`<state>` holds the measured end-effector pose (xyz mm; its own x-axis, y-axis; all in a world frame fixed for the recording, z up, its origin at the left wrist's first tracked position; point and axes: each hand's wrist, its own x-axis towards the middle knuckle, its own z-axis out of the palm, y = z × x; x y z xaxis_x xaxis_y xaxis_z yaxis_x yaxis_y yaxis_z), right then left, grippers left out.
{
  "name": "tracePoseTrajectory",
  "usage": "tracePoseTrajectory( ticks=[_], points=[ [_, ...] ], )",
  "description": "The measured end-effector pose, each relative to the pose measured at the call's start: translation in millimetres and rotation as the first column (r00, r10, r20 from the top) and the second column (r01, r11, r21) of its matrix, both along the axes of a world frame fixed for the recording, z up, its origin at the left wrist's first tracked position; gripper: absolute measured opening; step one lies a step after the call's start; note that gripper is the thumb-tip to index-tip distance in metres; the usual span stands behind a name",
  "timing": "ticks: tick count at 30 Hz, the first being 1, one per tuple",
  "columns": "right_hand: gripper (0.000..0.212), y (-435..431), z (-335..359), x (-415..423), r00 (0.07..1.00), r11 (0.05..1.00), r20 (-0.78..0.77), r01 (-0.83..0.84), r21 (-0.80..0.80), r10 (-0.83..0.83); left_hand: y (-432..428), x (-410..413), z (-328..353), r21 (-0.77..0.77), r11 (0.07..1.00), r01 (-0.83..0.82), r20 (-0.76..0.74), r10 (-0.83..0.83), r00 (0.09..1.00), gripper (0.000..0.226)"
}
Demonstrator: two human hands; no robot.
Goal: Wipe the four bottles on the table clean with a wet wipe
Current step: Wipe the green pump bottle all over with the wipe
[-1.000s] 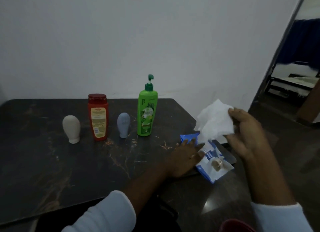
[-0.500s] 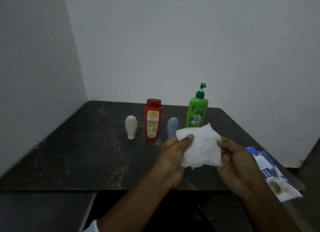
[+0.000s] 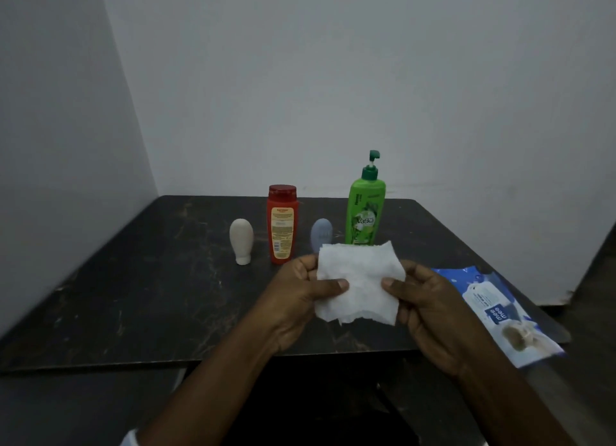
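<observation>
1. The left hand [image 3: 300,299] holds the left edge of the wet wipe [image 3: 360,279]. Its thumb lies on the front of the sheet and its fingers are curled behind it, so the grip is a closed pinch.
2. The right hand [image 3: 430,309] holds the right edge in the same way, with the thumb pressed on the front and the fingers behind the sheet.
3. The wipe is white and spread out between the two hands. It is in the air over the near part of the table [image 3: 150,279] and does not touch any bottle.
4. Four bottles stand upright in a row near the back of the table, each one apart from the next.
5. From left to right they are a small cream bottle [image 3: 241,242], a red bottle [image 3: 281,225], a small grey-blue bottle [image 3: 321,234] and a tall green pump bottle [image 3: 365,212].
6. The top edge of the wipe hides the lower parts of the grey-blue bottle and the green pump bottle from the camera.
7. A blue and white packet of wipes [image 3: 500,312] lies flat at the near right corner of the table, just beside the right hand. Its near end reaches past the table edge.
8. A bit of white sleeve [image 3: 131,439] shows on the left arm at the bottom of the view.
</observation>
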<state>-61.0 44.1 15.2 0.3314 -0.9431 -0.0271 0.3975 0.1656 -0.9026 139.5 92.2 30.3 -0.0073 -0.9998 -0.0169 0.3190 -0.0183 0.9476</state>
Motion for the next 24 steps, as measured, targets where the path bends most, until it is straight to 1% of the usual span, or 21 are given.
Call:
tracePoseTrajectory(
  ticks=[1,2,3,4,5,7,9,11,13,14,15,16,17,18,19,20,21,22,24],
  points=[
    [0.021,1.9,2.2,-3.6,0.995,0.99,-0.093,0.004,-0.14,-0.017,2.3,4.8,-0.1,-0.105,0.994,-0.016,0.089,0.026,0.996,0.044],
    [0.018,3.2,3.6,-8.1,0.984,0.961,-0.175,-0.01,-0.275,-0.04,4.5,9.4,-0.5,-0.209,0.978,-0.025,0.191,0.066,0.979,0.041],
    [0.02,3.7,4.7,-12.6,0.969,0.92,-0.239,-0.037,-0.39,-0.062,6.1,13.7,-0.9,-0.29,0.957,-0.026,0.269,0.107,0.957,0.036],
    [0.022,3.8,5.6,-16.5,0.958,0.888,-0.276,-0.065,-0.455,-0.071,6.6,17.5,-2.2,-0.34,0.94,-0.024,0.306,0.135,0.942,0.031],
    [0.021,4.0,6.9,-19.9,0.951,0.861,-0.298,-0.082,-0.501,-0.083,6.9,19.7,-2.8,-0.365,0.931,-0.023,0.307,0.144,0.941,0.027],
    [0.018,2.8,7.2,-24.0,0.941,0.809,-0.325,-0.119,-0.576,-0.093,6.6,21.6,-5.4,-0.377,0.926,-0.013,0.301,0.136,0.944,0.027],
    [0.011,3.2,6.0,-24.4,0.928,0.756,-0.356,-0.158,-0.635,-0.105,6.7,20.5,-8.5,-0.338,0.941,0.004,0.297,0.102,0.949,0.031],
    [0.011,2.0,3.2,-25.3,0.918,0.717,-0.375,-0.175,-0.675,-0.128,6.0,18.8,-11.3,-0.258,0.966,0.006,0.243,0.059,0.968,0.039],
    [0.012,-0.4,2.1,-26.3,0.927,0.722,-0.358,-0.17,-0.671,-0.115,5.4,15.8,-10.6,-0.206,0.979,0.0,0.149,0.031,0.988,0.047],
    [0.014,-1.4,0.5,-26.6,0.948,0.749,-0.31,-0.151,-0.646,-0.077,5.0,14.2,-10.4,-0.2,0.98,-0.007,0.126,0.032,0.991,0.047],
    [0.017,-2.0,-1.1,-26.8,0.979,0.804,-0.206,-0.12,-0.583,-0.003,4.6,11.9,-9.0,-0.207,0.978,-0.015,0.147,0.046,0.988,0.043],
    [0.016,-0.6,-1.8,-25.3,0.995,0.876,-0.033,-0.098,-0.473,0.094,3.2,9.9,-7.5,-0.225,0.974,-0.026,0.204,0.073,0.976,0.035],
    [0.02,1.2,-3.3,-22.2,0.973,0.936,0.158,-0.11,-0.334,0.171,1.3,8.5,-5.3,-0.25,0.968,-0.015,0.282,0.088,0.955,0.023],
    [0.032,1.7,-6.5,-17.3,0.934,0.973,0.304,-0.132,-0.192,0.187,-1.6,7.7,-3.2,-0.269,0.963,0.028,0.364,0.074,0.928,0.014],
    [0.045,1.9,-10.3,-12.6,0.915,0.985,0.364,-0.165,-0.051,0.172,-5.9,7.0,-1.1,-0.269,0.959,0.09,0.444,0.041,0.895,0.013],
    [0.057,2.6,-13.2,-6.5,0.922,0.976,0.35,-0.205,0.074,0.167,-11.8,6.8,1.1,-0.257,0.955,0.148,0.517,0.006,0.856,0.016],
    [0.066,3.2,-16.0,-0.2,0.936,0.956,0.293,-0.248,0.159,0.195,-18.8,6.3,3.5,-0.238,0.952,0.193,0.586,-0.017,0.81,0.021],
    [0.068,4.7,-18.7,5.5,0.948,0.943,0.224,-0.27,0.197,0.225,-26.0,5.3,6.1,-0.224,0.948,0.224,0.65,-0.027,0.76,0.024],
    [0.054,3.5,-22.5,11.5,0.974,0.945,0.149,-0.203,0.256,0.169,-39.7,3.3,10.9,-0.202,0.942,0.267,0.743,-0.03,0.668,0.028]
  ],
)
